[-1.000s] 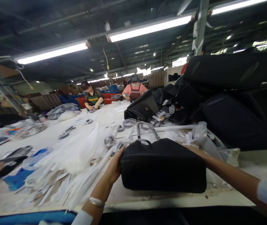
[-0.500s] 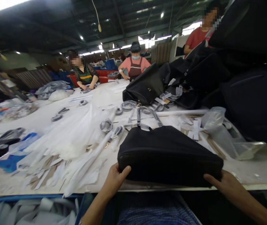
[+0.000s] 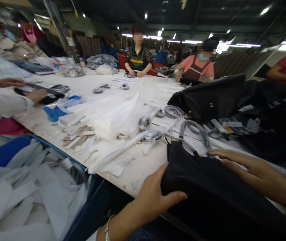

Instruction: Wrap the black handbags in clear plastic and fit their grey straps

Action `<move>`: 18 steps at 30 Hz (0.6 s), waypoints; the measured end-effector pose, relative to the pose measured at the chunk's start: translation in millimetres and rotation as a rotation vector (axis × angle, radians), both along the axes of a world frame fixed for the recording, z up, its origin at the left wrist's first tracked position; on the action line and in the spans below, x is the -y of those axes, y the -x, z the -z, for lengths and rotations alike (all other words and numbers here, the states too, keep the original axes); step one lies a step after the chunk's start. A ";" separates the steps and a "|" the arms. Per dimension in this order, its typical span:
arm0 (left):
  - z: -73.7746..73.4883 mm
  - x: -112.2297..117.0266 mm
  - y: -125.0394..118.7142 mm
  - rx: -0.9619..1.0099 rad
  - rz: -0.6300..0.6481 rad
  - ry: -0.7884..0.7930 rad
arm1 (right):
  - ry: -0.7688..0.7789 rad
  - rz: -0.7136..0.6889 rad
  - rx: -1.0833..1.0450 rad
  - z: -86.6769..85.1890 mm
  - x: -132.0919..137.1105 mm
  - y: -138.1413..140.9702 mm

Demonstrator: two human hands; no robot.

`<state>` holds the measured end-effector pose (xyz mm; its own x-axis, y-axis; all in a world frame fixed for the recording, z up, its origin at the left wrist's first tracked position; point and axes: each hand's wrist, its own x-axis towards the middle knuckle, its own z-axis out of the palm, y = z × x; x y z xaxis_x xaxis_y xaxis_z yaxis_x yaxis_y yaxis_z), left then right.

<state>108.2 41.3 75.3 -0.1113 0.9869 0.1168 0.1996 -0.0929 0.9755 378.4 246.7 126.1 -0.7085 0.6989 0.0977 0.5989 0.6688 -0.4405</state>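
A black handbag (image 3: 215,194) lies in front of me at the table's near edge, its base side toward me. My left hand (image 3: 155,190) grips its left end, thumb on the near face and fingers hidden behind. My right hand (image 3: 245,165) lies across the bag's upper side with fingers stretched out flat, close to the handle base. Wrapped handles (image 3: 195,129) stand up from the bag's far side. Just left of the bag is a coiled, wrapped strap (image 3: 153,135) with a gold clasp (image 3: 138,143).
White plastic sheets (image 3: 112,117) and paper scraps (image 3: 78,139) cover the table's middle. Another black bag (image 3: 205,100) stands at right, near a dark heap. A bin of pale strips (image 3: 39,190) sits lower left. A co-worker's hands (image 3: 36,95) work at left; several people surround the table.
The view has swung left, bringing the bin and the left co-worker into sight. My right hand has moved from the bag's right end to its upper side; my left hand keeps its end.
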 end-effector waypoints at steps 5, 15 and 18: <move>3.1 -2.5 4.5 0.075 0.034 0.056 | 0.067 -0.346 0.179 25.0 -67.0 125.7; 37.7 -29.7 16.7 0.417 0.073 0.164 | 0.245 -0.558 0.008 53.4 -77.9 149.5; 49.5 -61.2 21.1 0.430 -0.145 0.328 | 0.184 -0.521 -0.198 55.1 -73.2 141.9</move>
<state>87.1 102.4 25.8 -0.2183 0.9351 -0.2792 -0.2343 0.2275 0.9452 236.5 319.9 71.0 -0.9438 0.2817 0.1730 0.1067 0.7548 -0.6472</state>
